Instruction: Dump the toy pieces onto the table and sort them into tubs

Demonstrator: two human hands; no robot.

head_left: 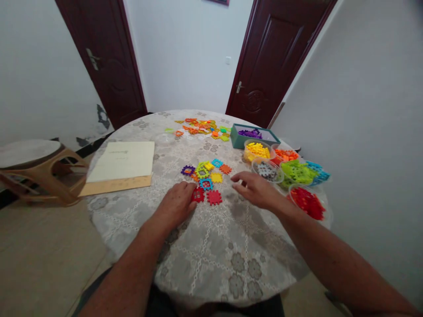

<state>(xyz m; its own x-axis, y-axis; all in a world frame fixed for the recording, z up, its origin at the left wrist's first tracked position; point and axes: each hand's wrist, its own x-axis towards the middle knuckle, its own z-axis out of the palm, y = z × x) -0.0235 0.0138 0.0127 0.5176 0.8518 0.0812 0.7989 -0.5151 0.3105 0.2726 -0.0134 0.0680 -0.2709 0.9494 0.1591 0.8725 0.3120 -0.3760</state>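
My left hand (178, 200) lies low on the tablecloth, fingers loosely bent, its fingertips and thumb against the edge of a red window-patterned interlocking tile (198, 195). Just right of that tile lies a solid red tile (214, 197). My right hand (253, 188) hovers at the right of the small pile, thumb and forefinger apart with nothing between them. In the pile are a blue frame tile (206, 184), a yellow tile (217, 177), an orange tile (225, 169), a light blue tile (217, 163), a purple tile (188, 170) and a lime piece (202, 172).
Round tubs on the right hold yellow pieces (257, 150), grey pieces (266, 171), red pieces (307, 202) and other colours. Behind them stands a green box (238, 140) with purple pieces. Mixed pieces (200, 127) lie at the back. A cream folder (122, 160) rests at left.
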